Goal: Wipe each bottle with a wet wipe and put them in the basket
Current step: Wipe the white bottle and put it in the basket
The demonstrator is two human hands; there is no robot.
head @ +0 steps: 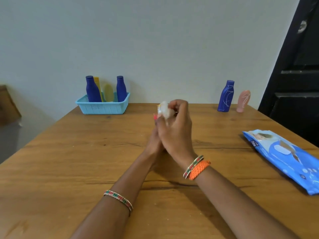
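My hands meet above the middle of the table. My right hand [176,125] grips a crumpled white wet wipe [165,109] against a small bottle with yellow and red parts [158,112]; most of that bottle is hidden. My left hand [153,142] sits behind the right and holds the small bottle from below. The light blue basket [103,107] at the back left holds two dark blue bottles [92,90] [121,89], a yellow comb and a pale yellow item. A dark blue bottle [225,96] and a pink bottle [243,100] stand at the back right.
A blue pack of wet wipes [283,156] lies on the right side of the wooden table [69,161]. A pale wall runs behind the table, and a dark door stands at the far right.
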